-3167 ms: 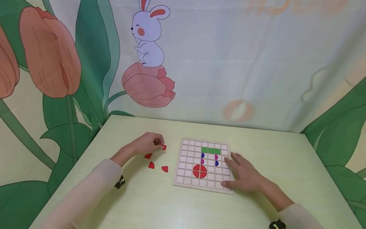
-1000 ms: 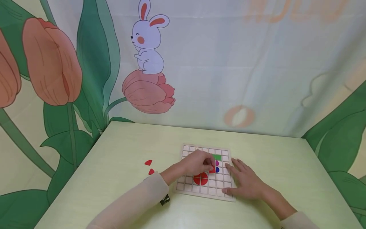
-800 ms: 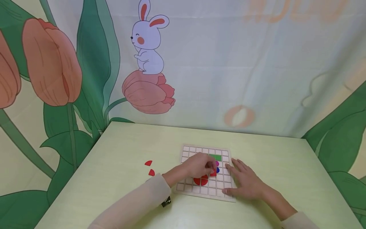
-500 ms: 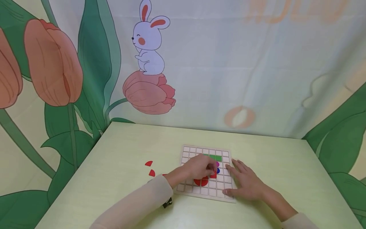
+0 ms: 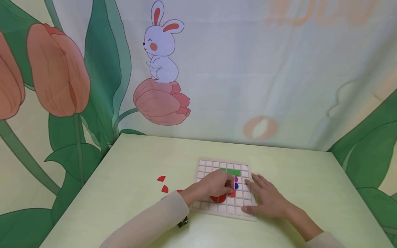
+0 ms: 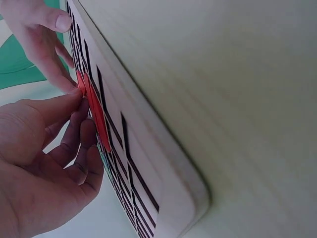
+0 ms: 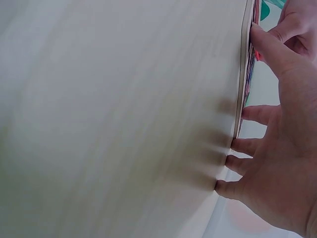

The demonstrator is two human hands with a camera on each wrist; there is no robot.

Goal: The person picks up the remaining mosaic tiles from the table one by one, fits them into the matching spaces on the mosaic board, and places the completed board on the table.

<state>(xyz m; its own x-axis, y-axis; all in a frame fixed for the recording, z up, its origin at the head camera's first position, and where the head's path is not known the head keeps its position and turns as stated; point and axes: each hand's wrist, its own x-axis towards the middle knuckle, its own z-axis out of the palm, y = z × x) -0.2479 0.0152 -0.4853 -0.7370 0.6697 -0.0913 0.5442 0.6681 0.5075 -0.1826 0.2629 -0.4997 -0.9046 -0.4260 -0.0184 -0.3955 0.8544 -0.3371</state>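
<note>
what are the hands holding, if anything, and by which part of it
Left hand: a red piece, pinched at its edge, exact spot hidden. Right hand: nothing gripped, only touching the board.

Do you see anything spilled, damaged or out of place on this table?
No, nothing stands out. A few red pieces lie loose beside the board, but nothing visible looks spilled or damaged.

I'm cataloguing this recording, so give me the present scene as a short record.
Surface: pale table
Board: gridded, flat on the table
Left hand: pinches a red piece at the board
Right hand: fingers spread, touching the board's right edge
Visible on board: green strip, magenta piece, blue piece, red shape partly covered
Left of board: two red wedges, another red bit mostly behind the sleeve
</note>
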